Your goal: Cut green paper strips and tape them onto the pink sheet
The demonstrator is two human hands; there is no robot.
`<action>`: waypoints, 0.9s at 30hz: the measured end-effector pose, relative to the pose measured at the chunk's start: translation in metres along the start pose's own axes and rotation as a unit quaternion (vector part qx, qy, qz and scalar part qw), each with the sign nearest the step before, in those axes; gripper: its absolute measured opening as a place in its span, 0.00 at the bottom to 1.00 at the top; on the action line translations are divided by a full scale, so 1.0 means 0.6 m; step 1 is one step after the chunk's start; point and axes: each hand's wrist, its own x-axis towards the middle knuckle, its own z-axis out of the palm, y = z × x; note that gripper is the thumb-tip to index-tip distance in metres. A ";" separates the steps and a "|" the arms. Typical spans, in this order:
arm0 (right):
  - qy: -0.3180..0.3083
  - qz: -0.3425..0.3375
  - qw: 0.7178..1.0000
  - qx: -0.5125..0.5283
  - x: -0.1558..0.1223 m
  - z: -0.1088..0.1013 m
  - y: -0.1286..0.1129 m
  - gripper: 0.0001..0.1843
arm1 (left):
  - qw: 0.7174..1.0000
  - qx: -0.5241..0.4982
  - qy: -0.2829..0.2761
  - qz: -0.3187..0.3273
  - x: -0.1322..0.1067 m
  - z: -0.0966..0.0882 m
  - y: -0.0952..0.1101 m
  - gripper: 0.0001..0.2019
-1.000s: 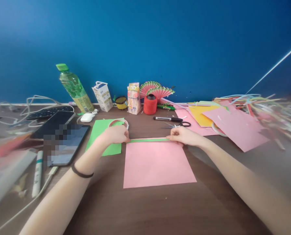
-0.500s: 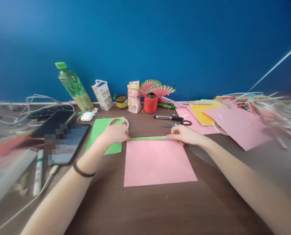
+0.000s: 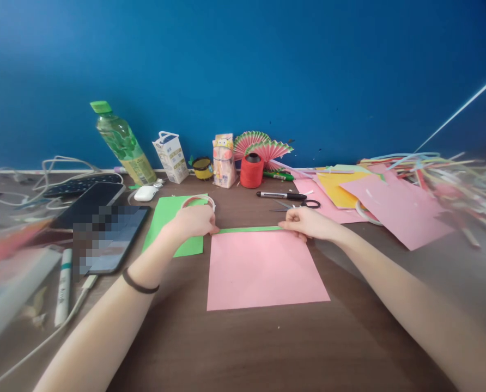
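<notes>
A pink sheet of paper point(image 3: 263, 272) lies flat on the brown table in front of me. Along its far edge runs a narrow green paper strip point(image 3: 249, 230). My left hand point(image 3: 196, 220) is closed, fingertips pinching the strip's left end at the sheet's far left corner. At the far right corner, my right hand point(image 3: 306, 222) pinches the other end between thumb and fingers. Both fingertips partly hide the strip's ends. A green sheet point(image 3: 189, 247) lies partly under my left hand, with a roll of tape point(image 3: 211, 201) just behind it. Scissors point(image 3: 309, 204) rest behind my right hand.
Along the blue wall stand a green bottle point(image 3: 122, 144), a carton point(image 3: 171, 158), a small box point(image 3: 224, 163), red thread point(image 3: 251, 171) and paper fans point(image 3: 269, 149). Coloured papers point(image 3: 394, 209) and strips spread rightward. Phones point(image 3: 122, 245), cables and a marker point(image 3: 64, 288) lie left.
</notes>
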 end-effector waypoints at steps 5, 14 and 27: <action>0.003 0.000 1.000 -0.003 0.003 0.001 0.002 0.17 | 0.999 0.031 0.024 -0.023 -0.003 -0.001 0.006 0.10; 0.003 0.001 1.000 -0.003 0.004 0.001 0.004 0.16 | 0.999 0.011 0.027 -0.017 0.002 0.000 0.001 0.09; 0.003 0.024 1.000 0.019 0.006 0.003 0.003 0.15 | 1.000 0.010 0.011 -0.023 0.001 -0.003 0.004 0.11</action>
